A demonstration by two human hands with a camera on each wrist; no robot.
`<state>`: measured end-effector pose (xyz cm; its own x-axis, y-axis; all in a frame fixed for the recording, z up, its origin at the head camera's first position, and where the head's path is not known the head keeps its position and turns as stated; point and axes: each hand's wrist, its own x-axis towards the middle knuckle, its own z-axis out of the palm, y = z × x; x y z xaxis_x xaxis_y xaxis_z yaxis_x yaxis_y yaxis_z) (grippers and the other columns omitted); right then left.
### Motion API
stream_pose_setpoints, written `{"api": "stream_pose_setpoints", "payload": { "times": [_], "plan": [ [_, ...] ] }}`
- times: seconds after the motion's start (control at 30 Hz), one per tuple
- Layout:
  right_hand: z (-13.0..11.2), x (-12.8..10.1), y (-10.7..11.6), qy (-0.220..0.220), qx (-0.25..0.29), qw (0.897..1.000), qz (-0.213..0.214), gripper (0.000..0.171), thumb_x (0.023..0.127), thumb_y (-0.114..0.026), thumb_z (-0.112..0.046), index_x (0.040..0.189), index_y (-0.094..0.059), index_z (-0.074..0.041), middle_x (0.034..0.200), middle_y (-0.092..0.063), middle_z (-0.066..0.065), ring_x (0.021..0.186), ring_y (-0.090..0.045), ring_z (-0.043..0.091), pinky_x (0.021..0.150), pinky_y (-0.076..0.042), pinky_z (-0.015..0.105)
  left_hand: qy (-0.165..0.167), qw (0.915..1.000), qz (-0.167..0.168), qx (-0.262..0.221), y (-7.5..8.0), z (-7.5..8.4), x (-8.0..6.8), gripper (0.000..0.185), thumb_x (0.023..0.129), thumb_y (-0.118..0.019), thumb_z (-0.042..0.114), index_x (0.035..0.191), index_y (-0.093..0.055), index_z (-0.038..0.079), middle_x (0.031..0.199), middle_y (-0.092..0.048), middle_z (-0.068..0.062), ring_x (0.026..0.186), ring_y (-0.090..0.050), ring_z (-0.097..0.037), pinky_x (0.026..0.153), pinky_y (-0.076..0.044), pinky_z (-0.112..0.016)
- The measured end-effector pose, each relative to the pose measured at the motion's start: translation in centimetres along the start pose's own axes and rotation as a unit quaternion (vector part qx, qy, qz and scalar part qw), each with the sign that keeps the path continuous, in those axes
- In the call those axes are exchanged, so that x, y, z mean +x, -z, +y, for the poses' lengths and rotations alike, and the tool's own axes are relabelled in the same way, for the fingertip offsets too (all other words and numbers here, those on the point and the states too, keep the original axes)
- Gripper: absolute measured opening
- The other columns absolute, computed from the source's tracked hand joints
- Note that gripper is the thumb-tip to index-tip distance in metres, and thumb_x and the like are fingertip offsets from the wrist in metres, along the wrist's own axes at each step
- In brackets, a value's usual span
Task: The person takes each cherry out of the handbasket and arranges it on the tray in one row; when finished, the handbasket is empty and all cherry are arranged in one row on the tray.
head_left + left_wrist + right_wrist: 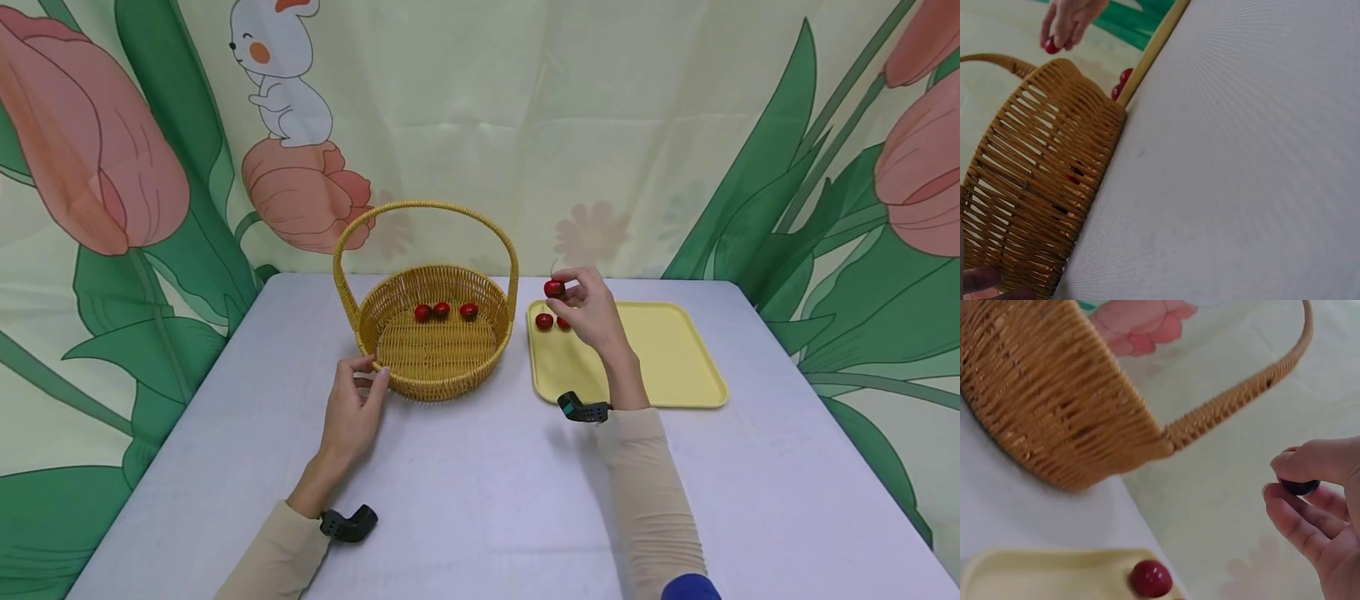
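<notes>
The cherry sits pinched between the thumb and fingertips of the right hand, held up in the air above the near-left corner of the yellow tray, clear of its surface. From that grip the basket lies to the left and slightly nearer the person, its rim just beside the tray's left edge, with its tall handle arching across the opening between the grip and the far side. Three cherries in the basket lie in a row along its back wall. Just below the pinching fingers, two more cherries on the tray rest close together. The left hand is on the basket's other side, fingers curled against the near-left rim, so the right hand alone is near the fruit.
</notes>
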<state>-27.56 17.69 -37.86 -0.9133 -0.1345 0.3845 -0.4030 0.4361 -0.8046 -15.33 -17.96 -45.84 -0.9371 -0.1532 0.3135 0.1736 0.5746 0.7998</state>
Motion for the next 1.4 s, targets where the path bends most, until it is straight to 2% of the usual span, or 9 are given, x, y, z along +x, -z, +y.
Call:
{"api": "stream_pose_setpoints", "payload": {
  "times": [0.13, 0.3, 0.5, 0.8, 1.1, 1.4],
  "plan": [
    [1.6, 0.0, 0.4, -0.034, -0.031, 0.999, 0.021, 0.039, 0.09, -0.072, -0.008, 0.127, -0.061, -0.003, 0.125, -0.055, 0.017, 0.098, -0.065, 0.029, 0.074, -0.048, 0.011, 0.0, 1.0, 0.0, 0.002, 0.0, 0.1, 0.0, 0.046, 0.104, -0.053, 0.036, 0.135, -0.044, 0.003, 0.123, -0.055, -0.012, 0.102, -0.062, -0.024, 0.078, -0.051, -0.028],
    [3.6, 0.0, 0.9, -0.09, -0.071, 0.993, 0.03, 0.043, 0.091, -0.07, -0.012, 0.132, -0.059, -0.004, 0.128, -0.056, 0.016, 0.104, -0.065, 0.032, 0.073, -0.049, 0.021, 0.001, 1.0, 0.0, -0.002, 0.0, 0.1, 0.0, 0.046, 0.104, -0.054, 0.035, 0.135, -0.045, 0.003, 0.123, -0.055, -0.012, 0.102, -0.062, -0.025, 0.077, -0.05, -0.027],
    [5.3, -0.3, 1.2, -0.136, -0.081, 0.987, 0.026, 0.043, 0.092, -0.068, -0.011, 0.133, -0.058, -0.002, 0.13, -0.054, 0.019, 0.108, -0.062, 0.033, 0.078, -0.049, 0.029, 0.001, 1.0, -0.001, -0.003, 0.0, 0.0, 0.0, 0.046, 0.104, -0.054, 0.035, 0.136, -0.044, 0.003, 0.123, -0.054, -0.012, 0.102, -0.062, -0.024, 0.077, -0.05, -0.026],
    [7.1, -0.7, 1.5, -0.162, -0.092, 0.982, 0.011, 0.042, 0.094, -0.067, -0.009, 0.133, -0.058, 0.002, 0.133, -0.051, 0.023, 0.109, -0.063, 0.036, 0.074, -0.048, 0.019, 0.002, 1.0, -0.003, -0.003, -0.1, -0.2, 0.0, 0.047, 0.104, -0.053, 0.036, 0.136, -0.044, 0.004, 0.123, -0.054, -0.012, 0.103, -0.061, -0.024, 0.078, -0.049, -0.026],
    [8.1, -1.0, 1.6, -0.188, -0.107, 0.976, -0.015, 0.045, 0.097, -0.064, -0.011, 0.138, -0.054, 0.003, 0.135, -0.056, 0.025, 0.116, -0.062, 0.039, 0.092, -0.05, 0.042, 0.006, 1.0, -0.004, -0.004, -0.1, -0.3, 0.0, 0.047, 0.104, -0.052, 0.037, 0.136, -0.044, 0.004, 0.123, -0.054, -0.011, 0.103, -0.061, -0.024, 0.079, -0.049, -0.027],
    [8.8, -0.8, 1.5, -0.19, -0.123, 0.974, -0.022, 0.046, 0.097, -0.064, -0.012, 0.138, -0.053, 0.004, 0.134, -0.059, 0.025, 0.115, -0.061, 0.038, 0.094, -0.05, 0.044, 0.007, 1.0, -0.004, -0.002, -0.1, -0.2, 0.0, 0.048, 0.104, -0.053, 0.037, 0.136, -0.044, 0.004, 0.124, -0.054, -0.012, 0.104, -0.061, -0.024, 0.079, -0.049, -0.027]
  ]
}}
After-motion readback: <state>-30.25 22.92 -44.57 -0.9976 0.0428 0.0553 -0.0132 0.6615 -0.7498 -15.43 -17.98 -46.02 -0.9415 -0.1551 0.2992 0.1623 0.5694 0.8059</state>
